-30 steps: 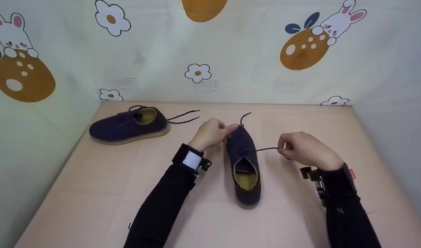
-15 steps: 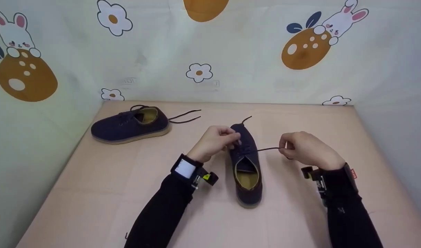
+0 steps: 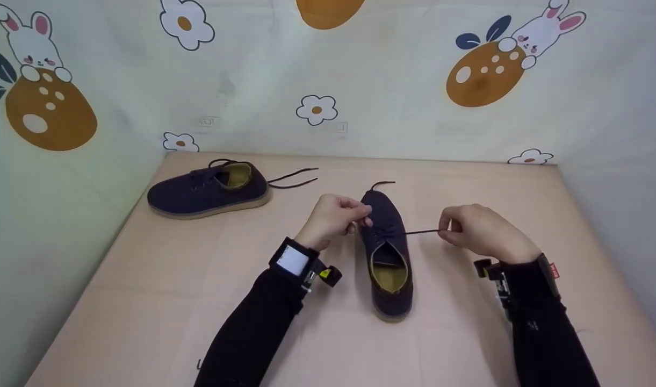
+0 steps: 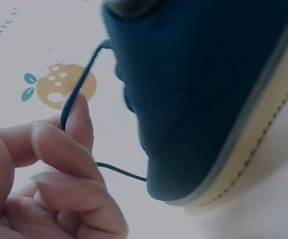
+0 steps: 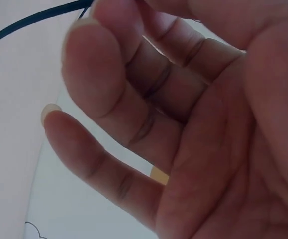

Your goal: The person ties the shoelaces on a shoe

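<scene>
A dark navy lace-up shoe (image 3: 386,211) lies sole down on the table, toe pointing away from me. At its left side, near the toe, my left hand (image 3: 333,221) pinches one shoelace (image 4: 85,74) between thumb and fingers. That lace loops from the eyelets to the fingertips; a further stretch runs from the hand to the toe. Beyond the toe a loose lace end (image 3: 383,183) shows. To the right, my right hand (image 3: 483,232) pinches the other shoelace (image 3: 422,231), drawn nearly straight sideways. Its fingertips on the lace are partly cut off in the right wrist view.
A matching navy shoe (image 3: 180,196) lies at the back left, toe to the left, with two lace ends (image 3: 293,185) trailing behind its heel. A patterned curtain (image 3: 252,80) encloses the pale table (image 3: 145,301) at back and sides.
My left hand has come back from the shoe's toe toward the eyelets. The right hand keeps its hold on the taut lace. The loose end past the toe has bent to the right.
</scene>
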Available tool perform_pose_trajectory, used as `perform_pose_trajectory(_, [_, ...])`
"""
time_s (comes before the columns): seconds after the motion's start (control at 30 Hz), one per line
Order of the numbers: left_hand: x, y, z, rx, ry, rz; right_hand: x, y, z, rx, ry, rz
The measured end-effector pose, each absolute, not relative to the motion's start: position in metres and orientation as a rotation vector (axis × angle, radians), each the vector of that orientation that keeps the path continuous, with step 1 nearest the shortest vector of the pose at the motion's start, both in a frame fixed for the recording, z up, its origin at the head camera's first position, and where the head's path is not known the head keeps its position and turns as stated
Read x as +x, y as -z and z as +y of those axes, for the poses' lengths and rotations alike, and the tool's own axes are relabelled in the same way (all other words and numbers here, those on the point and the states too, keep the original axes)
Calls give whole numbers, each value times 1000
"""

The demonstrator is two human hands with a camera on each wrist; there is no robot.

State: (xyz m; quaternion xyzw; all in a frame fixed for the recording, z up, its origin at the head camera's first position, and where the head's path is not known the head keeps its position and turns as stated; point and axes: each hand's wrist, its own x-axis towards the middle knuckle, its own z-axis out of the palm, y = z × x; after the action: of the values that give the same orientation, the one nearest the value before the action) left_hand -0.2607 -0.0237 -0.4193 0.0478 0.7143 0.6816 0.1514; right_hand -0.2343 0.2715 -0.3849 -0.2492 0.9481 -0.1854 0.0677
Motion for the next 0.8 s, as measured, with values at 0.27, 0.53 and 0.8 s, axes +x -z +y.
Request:
perform_pose_trajectory(0.27, [-262,425,-21,104,-1931,2125,-239,392,273,-733,549,2847])
perform_pose_trajectory(0.53, [-263,429,-21,143,-1901,2174,-240,393,272,-703,568,2855])
perform_pose_trajectory(0.8, [-261,425,-22,176,-1880,2205,-242,392,270,-681,655,2898])
